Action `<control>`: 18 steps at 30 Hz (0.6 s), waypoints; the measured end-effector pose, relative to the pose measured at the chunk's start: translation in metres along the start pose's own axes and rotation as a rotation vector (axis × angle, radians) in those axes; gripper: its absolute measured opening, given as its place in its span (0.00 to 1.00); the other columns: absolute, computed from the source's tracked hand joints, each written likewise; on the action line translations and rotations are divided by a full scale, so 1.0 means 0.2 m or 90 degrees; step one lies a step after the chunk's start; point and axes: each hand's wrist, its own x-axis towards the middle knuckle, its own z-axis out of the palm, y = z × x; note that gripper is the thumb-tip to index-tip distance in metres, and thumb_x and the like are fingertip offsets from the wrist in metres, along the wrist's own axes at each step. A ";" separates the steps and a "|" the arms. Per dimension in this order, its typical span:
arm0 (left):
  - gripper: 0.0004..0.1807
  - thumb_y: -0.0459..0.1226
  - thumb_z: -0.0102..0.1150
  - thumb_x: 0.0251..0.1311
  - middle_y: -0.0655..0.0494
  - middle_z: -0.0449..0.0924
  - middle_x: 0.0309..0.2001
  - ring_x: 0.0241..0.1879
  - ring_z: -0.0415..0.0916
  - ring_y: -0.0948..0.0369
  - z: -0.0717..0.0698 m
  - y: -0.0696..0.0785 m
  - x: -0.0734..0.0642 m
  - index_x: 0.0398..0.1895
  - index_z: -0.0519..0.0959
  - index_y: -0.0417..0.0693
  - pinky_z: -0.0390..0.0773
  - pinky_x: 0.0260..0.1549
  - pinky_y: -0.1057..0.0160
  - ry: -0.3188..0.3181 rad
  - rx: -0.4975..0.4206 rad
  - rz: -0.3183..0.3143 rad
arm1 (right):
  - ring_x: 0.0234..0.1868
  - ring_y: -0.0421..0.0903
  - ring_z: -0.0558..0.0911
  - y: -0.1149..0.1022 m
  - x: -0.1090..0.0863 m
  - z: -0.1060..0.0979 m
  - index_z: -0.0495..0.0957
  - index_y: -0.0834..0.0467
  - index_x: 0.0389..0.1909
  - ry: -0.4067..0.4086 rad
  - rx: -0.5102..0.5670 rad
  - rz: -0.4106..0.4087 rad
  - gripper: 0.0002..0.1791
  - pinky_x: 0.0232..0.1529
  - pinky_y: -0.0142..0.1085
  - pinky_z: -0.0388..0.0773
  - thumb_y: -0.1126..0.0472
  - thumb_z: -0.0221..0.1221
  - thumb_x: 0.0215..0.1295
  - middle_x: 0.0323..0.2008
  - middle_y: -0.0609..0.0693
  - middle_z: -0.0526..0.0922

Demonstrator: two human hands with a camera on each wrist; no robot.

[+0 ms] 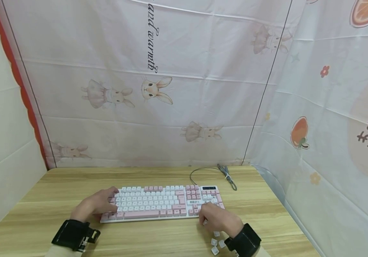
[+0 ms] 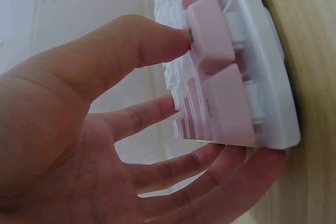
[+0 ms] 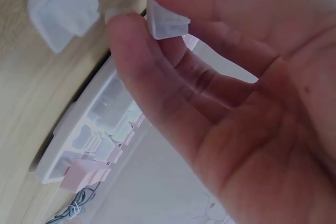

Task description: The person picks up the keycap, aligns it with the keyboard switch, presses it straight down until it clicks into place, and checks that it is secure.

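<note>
- the keyboard (image 1: 148, 202) lies on the table (image 1: 74, 179), cloth (image 1: 177, 110) hanging behind
- the cable (image 1: 226, 174) sits behind the keyboard's right end
- the left hand (image 1: 96, 203) is at the keyboard's left end
- the right hand (image 1: 219, 218) is at its right front corner, a keycap (image 3: 166, 23) between thumb and finger
- loose keycaps (image 1: 214, 242) lie just this side of the right hand

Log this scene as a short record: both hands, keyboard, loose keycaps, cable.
left hand: holds the left end of the keyboard, touching a pink key
right hand: pinches a white keycap
keyboard: pink and white, on the wood-grain tabletop
loose keycaps: several, white, near the right hand
cable: tied bundle, behind the keyboard
</note>
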 end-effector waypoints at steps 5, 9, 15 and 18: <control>0.37 0.37 0.69 0.54 0.27 0.71 0.67 0.50 0.73 0.45 0.00 0.00 0.00 0.68 0.68 0.38 0.79 0.35 0.55 0.000 0.001 0.000 | 0.28 0.32 0.73 0.01 0.01 0.01 0.88 0.57 0.31 0.028 0.002 -0.045 0.11 0.32 0.26 0.73 0.76 0.65 0.55 0.29 0.43 0.85; 0.37 0.38 0.70 0.55 0.27 0.71 0.67 0.50 0.73 0.45 0.00 0.00 -0.01 0.68 0.68 0.38 0.79 0.37 0.54 0.001 0.005 0.003 | 0.27 0.31 0.72 0.02 0.01 0.01 0.88 0.57 0.30 0.043 0.003 -0.068 0.10 0.31 0.25 0.73 0.75 0.65 0.56 0.28 0.44 0.86; 0.37 0.38 0.70 0.54 0.27 0.71 0.67 0.51 0.72 0.45 0.00 0.01 -0.01 0.68 0.68 0.38 0.78 0.42 0.51 0.003 0.010 0.006 | 0.27 0.31 0.73 0.01 0.01 0.00 0.88 0.56 0.28 0.047 0.005 -0.077 0.11 0.32 0.24 0.74 0.76 0.66 0.54 0.28 0.43 0.87; 0.37 0.38 0.70 0.55 0.27 0.71 0.67 0.51 0.72 0.45 -0.01 0.01 -0.01 0.68 0.68 0.37 0.79 0.44 0.49 0.003 0.013 0.010 | 0.29 0.31 0.75 0.01 0.01 0.00 0.88 0.55 0.28 0.048 0.013 -0.076 0.12 0.33 0.25 0.75 0.76 0.66 0.54 0.29 0.42 0.87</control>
